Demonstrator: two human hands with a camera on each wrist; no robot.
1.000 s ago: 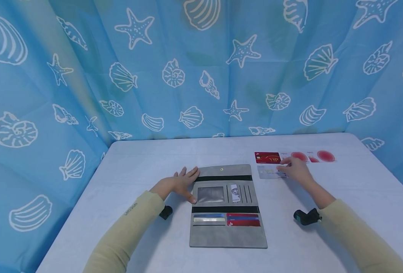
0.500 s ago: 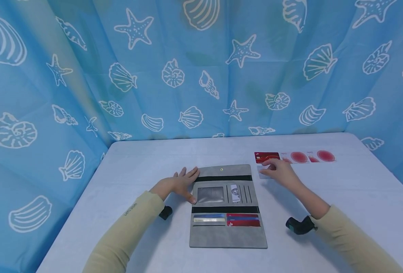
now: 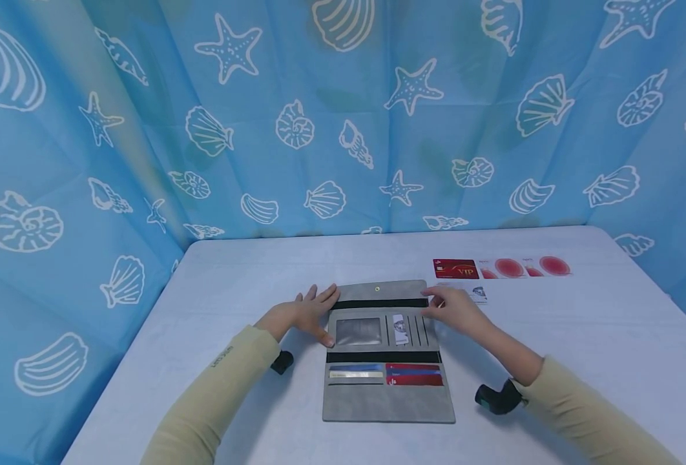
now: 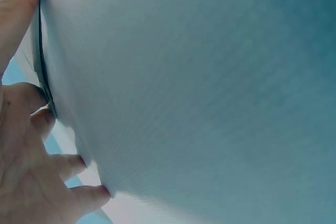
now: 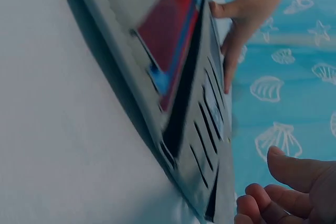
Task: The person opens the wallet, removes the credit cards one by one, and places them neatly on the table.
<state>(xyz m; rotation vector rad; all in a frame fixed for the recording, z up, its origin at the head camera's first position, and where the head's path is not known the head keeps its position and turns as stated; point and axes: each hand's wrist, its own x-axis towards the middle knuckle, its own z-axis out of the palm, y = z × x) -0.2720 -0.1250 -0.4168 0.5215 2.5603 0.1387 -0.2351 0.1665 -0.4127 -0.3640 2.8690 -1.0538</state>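
An unfolded grey wallet (image 3: pixel 386 405) lies on the white table. My left hand (image 3: pixel 305 316) rests along its left edge with fingers spread, the thumb near the middle panel. My right hand (image 3: pixel 456 310) is at the wallet's upper right edge; in the right wrist view its thumb stands apart from the curled fingers, and no card shows between them. A white card (image 3: pixel 400 329) sits in a middle slot. Red and blue cards (image 3: pixel 415 374) fill the lower right slots, a pale card (image 3: pixel 356 374) the lower left. Partly behind my right hand lies a silvery card (image 3: pixel 479 295).
Beyond the right hand, a red VIP card (image 3: pixel 456 268) and two white cards with red circles, one (image 3: pixel 508 268) beside the other (image 3: pixel 554 266), lie in a row. A blue curtain (image 3: pixel 343 129) with shell prints hangs behind the table (image 3: pixel 581 361).
My right hand has moved left, from over the loose cards to the wallet's upper right edge, uncovering the VIP card and part of the silvery card. The left hand has stayed in place.
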